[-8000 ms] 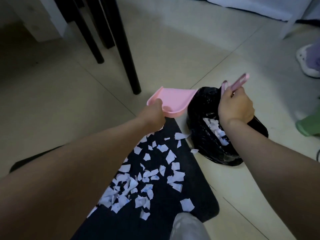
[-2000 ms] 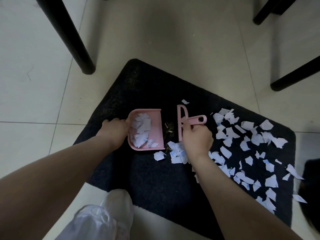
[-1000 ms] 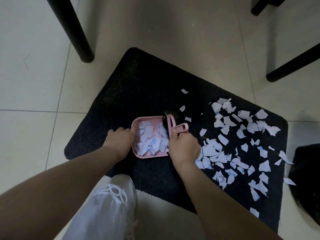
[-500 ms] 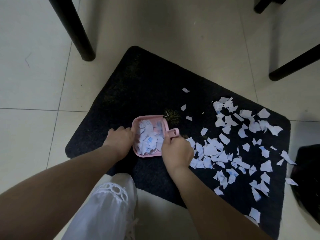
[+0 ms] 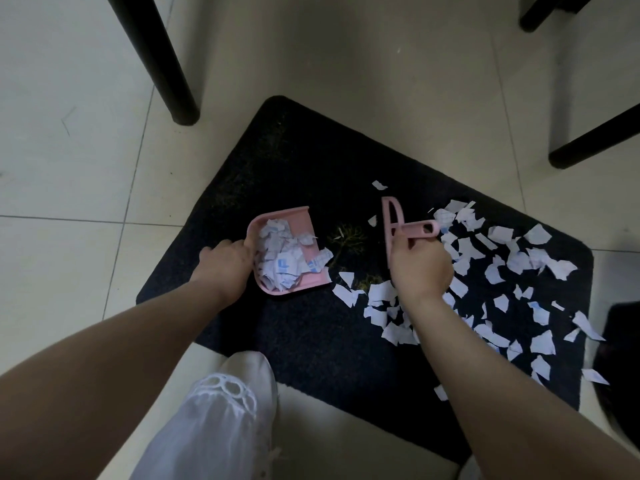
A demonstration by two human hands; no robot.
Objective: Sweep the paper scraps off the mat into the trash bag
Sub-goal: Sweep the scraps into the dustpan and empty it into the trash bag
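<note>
White paper scraps (image 5: 502, 271) lie beside the brush-gripping right hand (image 5: 420, 268).

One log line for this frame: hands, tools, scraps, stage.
left hand holds dustpan, part-filled | right hand grips brush | scraps on mat | stage: sweeping, unfinished

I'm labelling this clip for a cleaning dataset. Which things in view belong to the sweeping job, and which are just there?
Part of the job:
pink dustpan, held by the left hand
pink brush, gripped by the right hand
paper scraps
black mat
trash bag, at the right edge

Just there:
black furniture legs
white shoe
tiled floor
</note>
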